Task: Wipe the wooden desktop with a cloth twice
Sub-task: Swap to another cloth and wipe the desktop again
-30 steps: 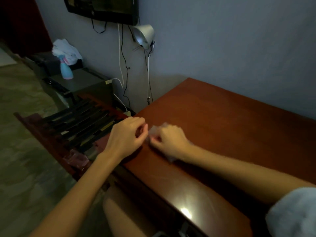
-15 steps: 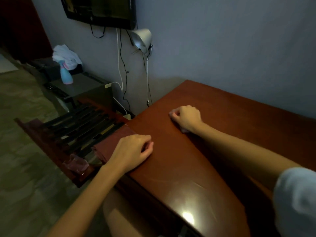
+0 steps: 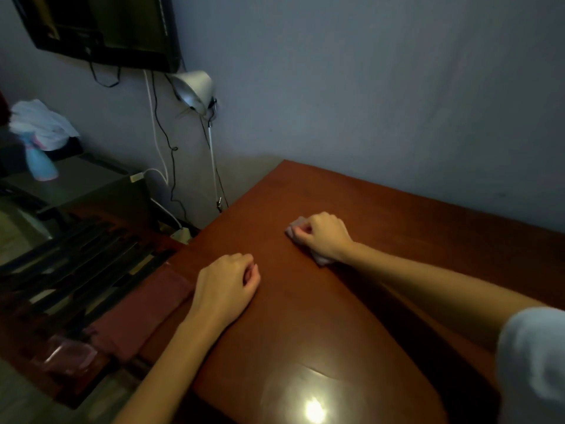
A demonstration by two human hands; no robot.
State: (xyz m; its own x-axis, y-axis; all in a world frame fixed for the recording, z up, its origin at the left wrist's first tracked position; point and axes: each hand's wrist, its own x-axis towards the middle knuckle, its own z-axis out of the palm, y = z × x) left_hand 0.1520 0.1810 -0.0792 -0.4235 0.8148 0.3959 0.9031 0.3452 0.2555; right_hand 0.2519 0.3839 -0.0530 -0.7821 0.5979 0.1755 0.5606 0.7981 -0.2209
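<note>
The right hand's fingers [image 3: 301, 235] are curled down over a small pale cloth [image 3: 320, 259], bunching it against the wood. Only its edges show, one ahead of the knuckles and one under the wrist. The right hand [image 3: 325, 237] sits towards the far left part of the wooden desktop [image 3: 336, 332], well short of the wall. The left hand [image 3: 227, 286] rests near the desk's left edge with its fingers [image 3: 248, 270] loosely curled and nothing in them. It appears to be bracing rather than working.

Most of the surface lies to the right of the cloth and towards the person, so the wipe looks barely started. The likely fault is coverage. A cloth wadded this small cleans a narrow strip, so strokes could leave gaps, or the corners and the near edge by the glare [image 3: 315, 410] could be missed. A loose wad could also slip from under the palm on the glossy finish.

No writing can be read. The wall screen [image 3: 107, 29] is dark, and the blue spray bottle [image 3: 41, 163] is too blurred to show a label.
</note>
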